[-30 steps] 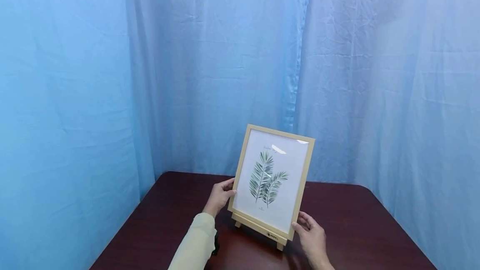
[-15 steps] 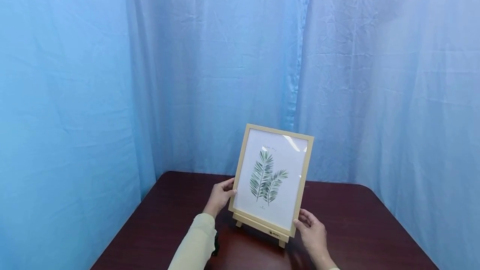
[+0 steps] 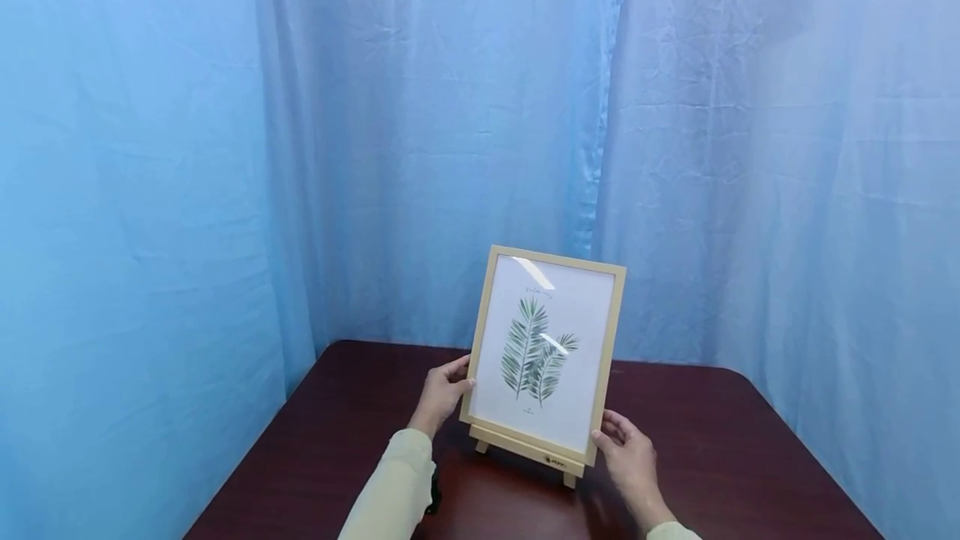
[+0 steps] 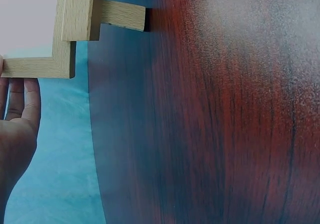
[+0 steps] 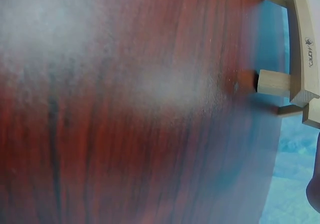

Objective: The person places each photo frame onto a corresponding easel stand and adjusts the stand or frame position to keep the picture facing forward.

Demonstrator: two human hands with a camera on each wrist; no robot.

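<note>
A picture frame (image 3: 547,352) of light wood, with green palm leaves on a white print, leans on a small wooden easel (image 3: 525,450) in the head view. My left hand (image 3: 442,396) holds its left edge, thumb in front. At the lower right edge, my right hand (image 3: 630,458) grips with the thumb on the front; its fingers are partly hidden behind. The left wrist view shows the frame's corner (image 4: 37,67) beside the easel's ledge (image 4: 82,11). In the right wrist view, easel legs (image 5: 274,82) meet the tabletop, and only a little of my right hand (image 5: 314,189) shows.
The dark red-brown table (image 3: 705,440) has a glossy top and rounded far corners. Blue curtains (image 3: 450,148) hang behind it and along both sides. A light streak reflects in the frame's glass.
The frame and easel have turned slightly, their right side going farther back and a little to the right. My right hand has moved with them; the left hand stays almost in place.
</note>
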